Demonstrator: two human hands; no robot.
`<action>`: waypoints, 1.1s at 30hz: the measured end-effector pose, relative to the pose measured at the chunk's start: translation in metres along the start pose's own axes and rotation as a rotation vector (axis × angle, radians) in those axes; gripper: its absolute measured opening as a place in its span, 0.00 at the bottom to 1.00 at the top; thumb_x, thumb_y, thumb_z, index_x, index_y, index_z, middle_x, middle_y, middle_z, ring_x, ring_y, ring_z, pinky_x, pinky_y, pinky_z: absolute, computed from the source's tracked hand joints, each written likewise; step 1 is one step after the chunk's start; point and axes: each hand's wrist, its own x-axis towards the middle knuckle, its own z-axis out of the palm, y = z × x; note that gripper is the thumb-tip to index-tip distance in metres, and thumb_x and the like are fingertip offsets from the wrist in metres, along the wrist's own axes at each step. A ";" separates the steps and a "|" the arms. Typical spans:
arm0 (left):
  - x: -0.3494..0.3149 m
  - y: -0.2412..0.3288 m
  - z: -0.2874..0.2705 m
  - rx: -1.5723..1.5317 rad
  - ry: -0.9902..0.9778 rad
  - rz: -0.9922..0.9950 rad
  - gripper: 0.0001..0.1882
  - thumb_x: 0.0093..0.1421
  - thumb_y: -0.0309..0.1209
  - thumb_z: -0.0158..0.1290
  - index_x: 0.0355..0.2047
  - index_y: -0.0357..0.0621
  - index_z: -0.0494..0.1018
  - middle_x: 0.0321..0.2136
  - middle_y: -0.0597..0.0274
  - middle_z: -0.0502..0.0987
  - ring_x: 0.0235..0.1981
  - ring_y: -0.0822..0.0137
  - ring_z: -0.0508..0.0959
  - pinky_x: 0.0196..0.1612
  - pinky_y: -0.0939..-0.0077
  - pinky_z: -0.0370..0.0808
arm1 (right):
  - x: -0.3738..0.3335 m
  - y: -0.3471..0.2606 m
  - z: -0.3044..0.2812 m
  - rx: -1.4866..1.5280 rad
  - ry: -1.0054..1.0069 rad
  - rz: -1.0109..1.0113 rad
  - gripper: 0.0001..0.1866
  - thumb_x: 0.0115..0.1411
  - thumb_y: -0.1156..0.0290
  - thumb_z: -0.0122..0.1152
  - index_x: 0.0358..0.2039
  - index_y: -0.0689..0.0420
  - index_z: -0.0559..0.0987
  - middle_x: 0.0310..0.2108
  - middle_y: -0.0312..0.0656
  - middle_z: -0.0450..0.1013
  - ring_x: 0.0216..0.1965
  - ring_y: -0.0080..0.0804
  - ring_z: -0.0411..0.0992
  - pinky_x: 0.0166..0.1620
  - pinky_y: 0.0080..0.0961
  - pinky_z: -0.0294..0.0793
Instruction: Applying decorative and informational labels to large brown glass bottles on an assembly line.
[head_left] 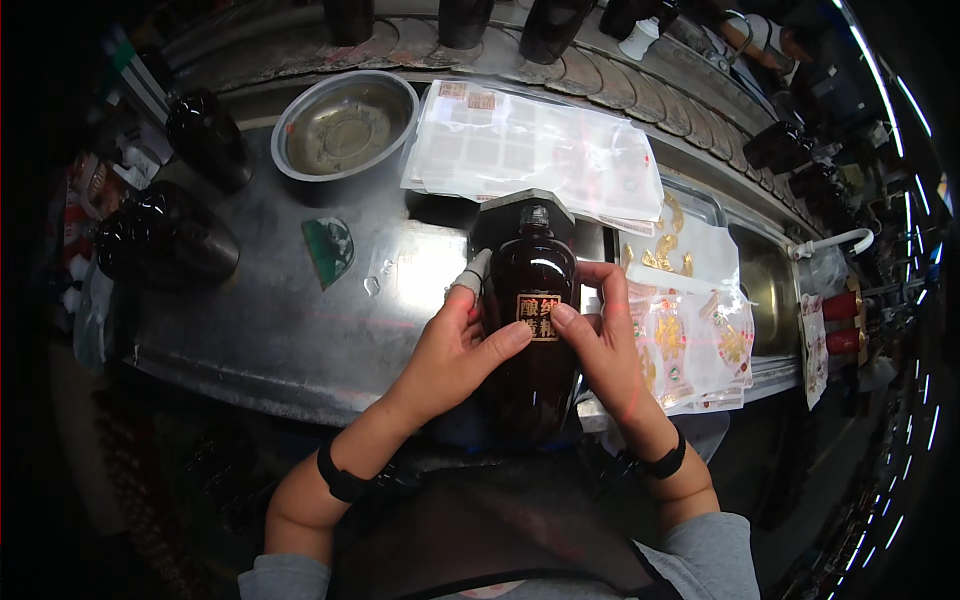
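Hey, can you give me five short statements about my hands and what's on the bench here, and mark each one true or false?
1. Both the left hand and the right hand are touching the dark bottle. True.
2. The bottle's label is blank. False: it carries gold-coloured characters inside a gold-coloured border.
3. The round metal bowl is to the left of the pale sheets at the back of the bench. True.
4. The green piece lies in the bowl. False: it lies on the bench, nearer the person than the bowl.
5. There is a black band on each wrist. True.
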 end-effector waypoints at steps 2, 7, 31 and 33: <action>0.001 -0.002 -0.002 0.000 -0.010 -0.008 0.47 0.63 0.31 0.59 0.71 0.33 0.39 0.57 0.51 0.66 0.58 0.66 0.69 0.60 0.71 0.68 | 0.000 0.000 0.000 0.002 -0.006 0.009 0.28 0.61 0.67 0.65 0.53 0.66 0.61 0.50 0.50 0.68 0.32 0.22 0.77 0.31 0.16 0.77; 0.001 0.003 -0.001 -0.010 -0.004 -0.023 0.47 0.63 0.31 0.59 0.71 0.32 0.39 0.58 0.51 0.65 0.58 0.66 0.69 0.60 0.71 0.68 | 0.001 -0.001 0.000 0.009 -0.018 0.017 0.28 0.60 0.68 0.65 0.54 0.65 0.61 0.49 0.47 0.68 0.33 0.22 0.77 0.31 0.16 0.78; 0.007 -0.003 -0.006 0.035 -0.014 -0.024 0.44 0.63 0.34 0.60 0.70 0.34 0.45 0.60 0.52 0.65 0.59 0.66 0.68 0.62 0.70 0.66 | 0.002 0.005 -0.001 0.146 -0.023 0.012 0.25 0.64 0.69 0.60 0.56 0.62 0.61 0.51 0.45 0.64 0.37 0.23 0.76 0.37 0.16 0.77; 0.007 -0.003 -0.006 0.051 -0.009 -0.010 0.43 0.63 0.34 0.59 0.70 0.35 0.47 0.60 0.52 0.65 0.59 0.66 0.68 0.62 0.70 0.66 | 0.002 0.007 -0.004 0.134 -0.029 -0.024 0.24 0.65 0.70 0.59 0.56 0.62 0.61 0.51 0.45 0.64 0.38 0.25 0.77 0.39 0.18 0.78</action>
